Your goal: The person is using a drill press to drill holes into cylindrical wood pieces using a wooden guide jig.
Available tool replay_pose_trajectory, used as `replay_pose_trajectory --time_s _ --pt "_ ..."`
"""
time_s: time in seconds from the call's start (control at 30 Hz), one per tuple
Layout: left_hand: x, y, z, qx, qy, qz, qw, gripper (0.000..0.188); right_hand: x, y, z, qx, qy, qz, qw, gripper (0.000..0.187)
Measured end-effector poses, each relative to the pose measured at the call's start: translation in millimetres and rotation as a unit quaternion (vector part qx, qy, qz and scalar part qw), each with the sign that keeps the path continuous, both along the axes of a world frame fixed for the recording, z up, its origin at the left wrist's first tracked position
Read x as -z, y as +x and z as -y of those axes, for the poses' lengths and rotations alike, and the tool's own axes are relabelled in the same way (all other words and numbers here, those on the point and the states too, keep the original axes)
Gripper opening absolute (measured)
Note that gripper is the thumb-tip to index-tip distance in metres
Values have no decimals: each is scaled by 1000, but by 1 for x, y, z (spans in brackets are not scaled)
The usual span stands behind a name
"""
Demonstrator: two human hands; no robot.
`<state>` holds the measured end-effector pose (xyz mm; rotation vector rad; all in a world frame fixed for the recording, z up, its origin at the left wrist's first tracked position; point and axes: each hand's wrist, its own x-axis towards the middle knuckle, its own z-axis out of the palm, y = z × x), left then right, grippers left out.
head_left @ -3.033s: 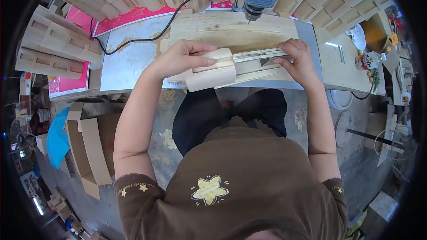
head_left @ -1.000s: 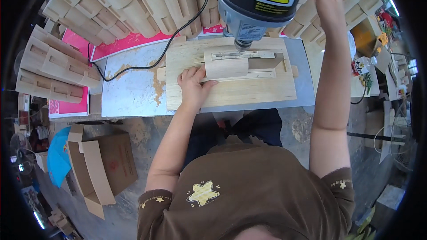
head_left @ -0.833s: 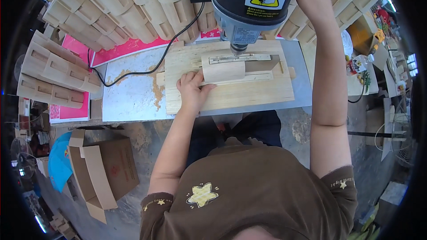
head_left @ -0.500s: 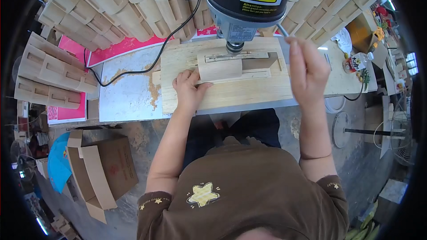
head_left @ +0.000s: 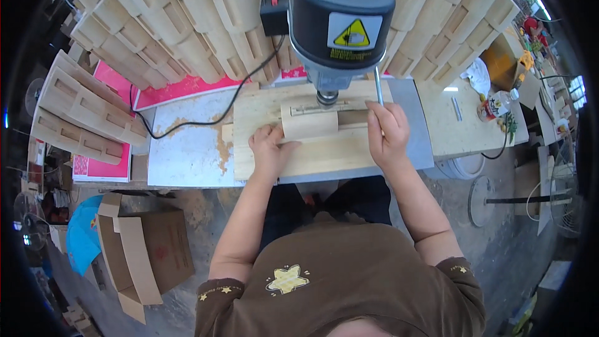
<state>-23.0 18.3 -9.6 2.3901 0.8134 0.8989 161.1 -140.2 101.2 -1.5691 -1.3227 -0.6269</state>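
Observation:
A drill press [head_left: 340, 3] with a dark housing stands before me, its chuck [head_left: 327, 96] pointing down over a pale curved wooden piece [head_left: 310, 126]. That piece rests in a wooden jig board [head_left: 337, 157], and a slotted recess shows along its far side. At its left end, my left hand [head_left: 268, 150] grips it, fingers against the end and thumb along the near edge. My right hand [head_left: 388, 132] is closed around the lower end of the press's metal lever [head_left: 379, 87]. The drill bit's tip cannot be made out.
Stacked curved wooden pieces [head_left: 187, 19] line the back; more stand at the left [head_left: 87, 112]. A black cable [head_left: 215, 109] crosses the white board [head_left: 181, 162]. At right lie a pen-like rod [head_left: 457, 109] and a labelled bottle [head_left: 497, 105]. An open cardboard box [head_left: 159, 253] sits on the floor.
My right hand has come down and left with the lever, which now hangs more upright. The left hand stays at the wooden piece's end. The whole view has shifted slightly.

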Motion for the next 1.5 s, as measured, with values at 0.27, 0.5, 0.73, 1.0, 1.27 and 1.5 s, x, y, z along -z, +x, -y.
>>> replay_pose_trajectory --time_s 0.27,0.5,0.73,1.0,1.27,1.5 --pt "-8 7 17 -10 48 -20 999 43 -137 17 -32 37 -75 -125 989 18" --pt "-10 25 28 8 23 -20 999 53 -142 88 -78 -33 -108 -188 976 35" --pt "-5 25 27 16 -4 -19 1000 51 -131 16 -10 -12 -109 -107 988 27" --pt "-10 31 21 21 -16 -25 999 51 -34 -7 6 -36 2 -108 994 5" --pt "-9 33 24 -2 27 2 1000 42 15 10 -10 -51 55 -22 997 7" --pt "-6 23 27 -4 48 3 999 40 -86 4 -10 -18 89 14 996 5"
